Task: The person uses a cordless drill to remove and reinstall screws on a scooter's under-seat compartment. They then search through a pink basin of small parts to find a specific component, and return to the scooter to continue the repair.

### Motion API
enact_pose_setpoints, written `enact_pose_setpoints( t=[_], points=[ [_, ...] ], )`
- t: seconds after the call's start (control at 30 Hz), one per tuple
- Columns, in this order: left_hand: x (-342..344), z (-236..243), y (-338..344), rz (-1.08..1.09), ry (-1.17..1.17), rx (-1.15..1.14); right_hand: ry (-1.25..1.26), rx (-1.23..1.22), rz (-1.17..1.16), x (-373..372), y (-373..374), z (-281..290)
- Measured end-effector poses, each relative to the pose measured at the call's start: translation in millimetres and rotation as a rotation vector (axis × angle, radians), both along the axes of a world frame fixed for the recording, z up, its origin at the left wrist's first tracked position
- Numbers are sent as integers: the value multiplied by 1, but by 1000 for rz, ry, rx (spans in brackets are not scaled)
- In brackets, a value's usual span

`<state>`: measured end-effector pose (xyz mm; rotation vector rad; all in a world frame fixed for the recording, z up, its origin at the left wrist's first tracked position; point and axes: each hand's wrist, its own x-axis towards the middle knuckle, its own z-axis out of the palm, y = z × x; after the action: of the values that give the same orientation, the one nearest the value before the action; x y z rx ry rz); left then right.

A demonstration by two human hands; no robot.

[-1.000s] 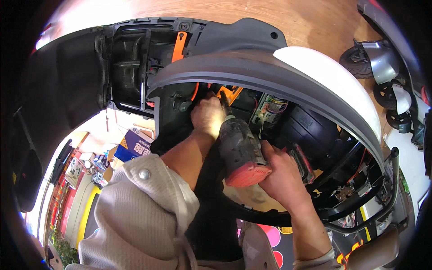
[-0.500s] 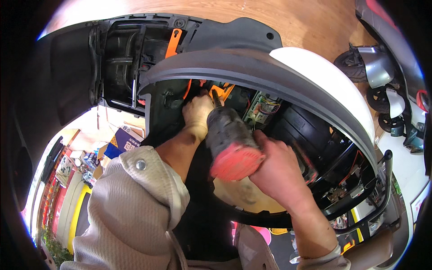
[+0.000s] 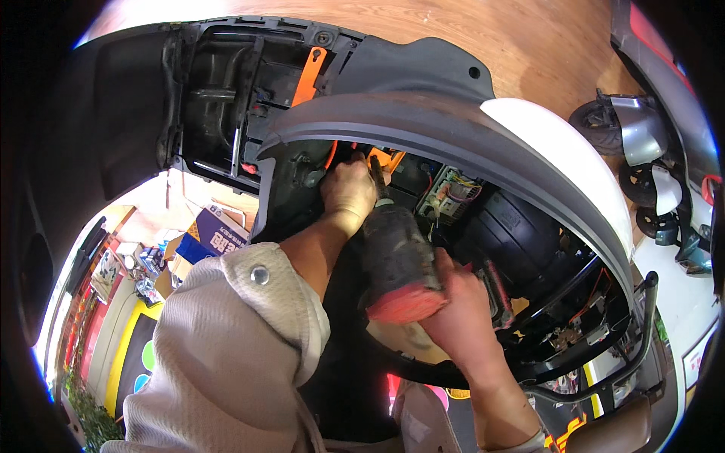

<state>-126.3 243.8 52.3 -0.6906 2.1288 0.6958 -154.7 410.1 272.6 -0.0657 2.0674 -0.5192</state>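
A black power driver with a red rear end point(image 3: 400, 264) points away from me into the open bay of a scooter-like vehicle body point(image 3: 362, 113). Wrapped round its handle is my right hand point(image 3: 462, 298), closed. The driver's dark bit reaches an orange bracket point(image 3: 389, 158) inside the bay. Just left of that bit, my left hand point(image 3: 350, 185) is closed, its fingertips tucked down by the bracket; whatever they pinch is hidden. To the right of the bracket sits a metal-cased unit with exposed wires point(image 3: 455, 192).
A dark curved rim with a white panel point(image 3: 559, 158) arches over the bay. Another orange strip point(image 3: 310, 75) lies on the black frame at upper left. Small scooter-like vehicles point(image 3: 634, 132) stand at far right. Boxes point(image 3: 219, 232) are at left, and a bent black bar point(image 3: 646, 325) at lower right.
The whole view has shifted, so the vehicle sits a little farther right in it. Both hands stay at the same spots, and the driver is still held at the orange bracket.
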Motion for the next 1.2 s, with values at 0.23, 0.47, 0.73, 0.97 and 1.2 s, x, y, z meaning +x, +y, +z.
enact_pose_setpoints(
  t=[0.23,0.47,0.73,0.97,1.2],
  points=[
    [-14,12,-5,35,-110,47,-91,27,-209,-27,-23,10],
    [-14,9,-6,41,-122,32,-19,130,-6,-26,-30,6],
    [-15,9,-5,72,-127,79,-85,98,-93,-38,-37,10],
    [-13,8,-6,88,-161,72,-12,113,68,-45,-37,7],
    [-10,8,-9,75,-117,116,-34,121,73,-51,-38,9]
  ],
)
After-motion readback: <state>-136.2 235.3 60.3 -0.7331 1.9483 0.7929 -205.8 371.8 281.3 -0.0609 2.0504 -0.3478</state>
